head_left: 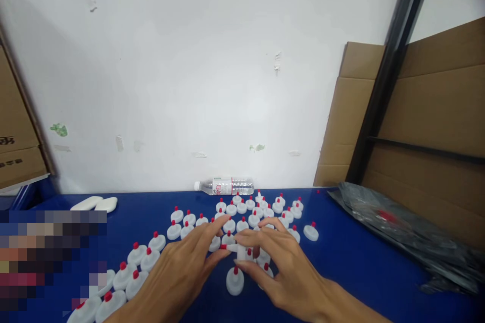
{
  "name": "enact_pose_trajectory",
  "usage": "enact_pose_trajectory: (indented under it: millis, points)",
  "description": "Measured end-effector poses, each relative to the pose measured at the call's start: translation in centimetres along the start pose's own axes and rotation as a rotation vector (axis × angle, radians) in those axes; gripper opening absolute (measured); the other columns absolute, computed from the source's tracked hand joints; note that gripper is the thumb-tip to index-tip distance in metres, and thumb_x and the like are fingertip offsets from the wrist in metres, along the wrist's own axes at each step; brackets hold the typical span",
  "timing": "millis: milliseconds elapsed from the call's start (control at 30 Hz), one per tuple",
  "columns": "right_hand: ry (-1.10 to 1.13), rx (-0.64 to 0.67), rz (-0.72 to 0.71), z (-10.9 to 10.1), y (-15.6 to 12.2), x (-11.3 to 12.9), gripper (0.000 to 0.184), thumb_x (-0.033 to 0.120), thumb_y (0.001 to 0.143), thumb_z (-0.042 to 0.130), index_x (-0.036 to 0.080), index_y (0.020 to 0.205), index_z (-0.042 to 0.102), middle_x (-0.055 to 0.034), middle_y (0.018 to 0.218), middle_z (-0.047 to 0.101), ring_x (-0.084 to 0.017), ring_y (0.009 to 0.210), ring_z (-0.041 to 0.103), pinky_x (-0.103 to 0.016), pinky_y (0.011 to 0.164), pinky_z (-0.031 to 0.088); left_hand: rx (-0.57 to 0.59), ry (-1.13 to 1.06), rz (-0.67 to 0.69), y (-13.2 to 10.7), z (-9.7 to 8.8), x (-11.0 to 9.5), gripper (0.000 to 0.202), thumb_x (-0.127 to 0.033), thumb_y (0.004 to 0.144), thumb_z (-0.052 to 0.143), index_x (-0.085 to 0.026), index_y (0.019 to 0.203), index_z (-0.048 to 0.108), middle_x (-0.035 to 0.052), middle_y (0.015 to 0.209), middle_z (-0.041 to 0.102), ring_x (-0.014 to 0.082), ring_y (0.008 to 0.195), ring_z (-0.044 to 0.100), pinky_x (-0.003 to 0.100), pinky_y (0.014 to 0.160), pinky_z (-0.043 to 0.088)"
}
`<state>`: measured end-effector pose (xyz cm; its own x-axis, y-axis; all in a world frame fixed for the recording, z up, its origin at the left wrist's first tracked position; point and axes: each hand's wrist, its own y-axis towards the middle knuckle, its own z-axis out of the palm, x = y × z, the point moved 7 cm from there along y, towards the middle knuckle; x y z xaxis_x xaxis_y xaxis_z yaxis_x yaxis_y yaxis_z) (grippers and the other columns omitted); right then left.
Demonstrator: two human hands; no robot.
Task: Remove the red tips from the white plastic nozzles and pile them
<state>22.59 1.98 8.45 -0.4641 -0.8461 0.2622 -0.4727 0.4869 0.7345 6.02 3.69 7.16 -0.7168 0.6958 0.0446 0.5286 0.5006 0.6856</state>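
Near the table's front, my right hand (282, 262) pinches a white nozzle cap (241, 252) between thumb and fingers. The cap is turned sideways, and its small red tip (224, 247) points left. My left hand (193, 252) is beside that tip, thumb just below it and fingers apart above; whether the thumb touches it I cannot tell. Several similar white caps with red tips stand upright around both hands, among them one cap (235, 281) just in front and another cap (311, 232) at the right. Some are partly hidden behind my hands.
A clear plastic bottle (223, 186) lies against the wall. Two white rounded pieces (106, 205) rest at the back left of the blue table (341, 272). Dark plastic bags (394, 227) lie at the right, by cardboard (432, 161). The lower left is pixelated.
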Motion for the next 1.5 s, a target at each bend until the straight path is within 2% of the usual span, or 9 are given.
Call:
enact_pose_trajectory:
  millis: [167,400,600,933,1133,1200,1300,1400,1500]
  points:
    - [0.013,-0.037,-0.035,0.0,-0.2,0.3,0.026,0.024,0.096,0.067,0.022,0.120,0.058,-0.0036,0.107,0.077,-0.014,0.070,0.071,-0.039,0.099,0.046,0.114,-0.055,0.095,-0.1,0.8,-0.7,0.030,-0.031,0.110,0.027,-0.025,0.099,0.054,-0.0007,0.085,0.066,0.0159,0.065,0.068,0.026,0.052,0.043]
    - [-0.028,-0.159,-0.120,-0.8,0.0,1.6,0.019,0.028,0.098,0.065,0.024,0.116,0.060,-0.0023,0.103,0.079,-0.014,0.066,0.072,-0.034,0.089,0.050,0.125,-0.216,0.038,-0.3,0.5,-1.2,0.031,-0.019,0.109,0.025,-0.024,0.093,0.051,-0.0005,0.081,0.062,0.0132,0.059,0.060,0.025,0.052,0.037]
    - [-0.013,-0.159,-0.149,-1.0,0.2,2.2,0.015,0.023,0.100,0.060,0.022,0.115,0.059,-0.0037,0.106,0.078,-0.015,0.073,0.074,-0.034,0.087,0.051,0.199,-0.280,0.028,0.0,0.1,-1.7,0.028,-0.011,0.103,0.029,-0.023,0.092,0.051,0.0001,0.084,0.063,0.0134,0.062,0.060,0.024,0.056,0.041]
    - [-0.065,-0.188,-0.138,-1.2,0.2,2.3,0.021,0.027,0.098,0.064,0.024,0.119,0.058,-0.0036,0.104,0.079,-0.014,0.059,0.070,-0.035,0.083,0.053,0.101,-0.387,-0.025,-0.2,0.1,-1.4,0.026,-0.017,0.106,0.031,-0.024,0.096,0.053,-0.0001,0.086,0.062,0.0124,0.063,0.058,0.024,0.055,0.041]
    - [-0.183,-0.030,-0.211,-1.2,0.8,2.7,0.028,0.025,0.103,0.053,0.019,0.130,0.057,-0.0070,0.118,0.075,-0.017,0.088,0.072,-0.040,0.102,0.043,0.007,-0.323,-0.029,0.5,-2.1,-1.0,0.019,-0.015,0.102,0.037,-0.022,0.091,0.051,0.0001,0.082,0.059,0.0144,0.071,0.057,0.027,0.061,0.040]
    - [-0.212,-0.066,-0.189,-2.2,1.1,1.5,0.026,0.022,0.102,0.051,0.019,0.127,0.059,-0.0068,0.117,0.075,-0.018,0.094,0.071,-0.042,0.106,0.038,0.017,-0.202,-0.001,0.7,-2.2,-0.9,0.021,-0.014,0.098,0.039,-0.022,0.081,0.048,-0.0003,0.073,0.055,0.0156,0.064,0.053,0.029,0.057,0.035]
    - [-0.310,-0.148,-0.018,-4.4,1.6,-3.1,0.023,0.022,0.103,0.045,0.021,0.114,0.065,-0.0063,0.112,0.076,-0.021,0.100,0.069,-0.046,0.107,0.036,0.185,-0.029,0.004,0.7,-0.6,-0.4,0.022,-0.016,0.094,0.041,-0.022,0.074,0.048,0.0023,0.072,0.057,0.0205,0.067,0.055,0.032,0.058,0.036]
    - [-0.392,-0.156,0.307,-6.6,1.3,-9.4,0.035,0.033,0.107,0.036,0.021,0.111,0.068,-0.0074,0.114,0.074,-0.025,0.110,0.065,-0.047,0.105,0.037,0.380,0.080,-0.031,0.0,1.4,0.2,0.022,-0.017,0.092,0.040,-0.021,0.079,0.057,0.0083,0.083,0.064,0.0278,0.079,0.060,0.037,0.063,0.043]
    - [-0.407,-0.084,0.397,-7.2,0.6,-13.0,0.047,0.039,0.108,0.028,0.019,0.105,0.070,-0.0097,0.109,0.074,-0.029,0.109,0.065,-0.047,0.097,0.043,0.470,0.120,-0.056,-0.4,2.2,0.4,0.024,-0.018,0.092,0.040,-0.020,0.084,0.062,0.0123,0.091,0.067,0.0315,0.085,0.062,0.041,0.065,0.046]
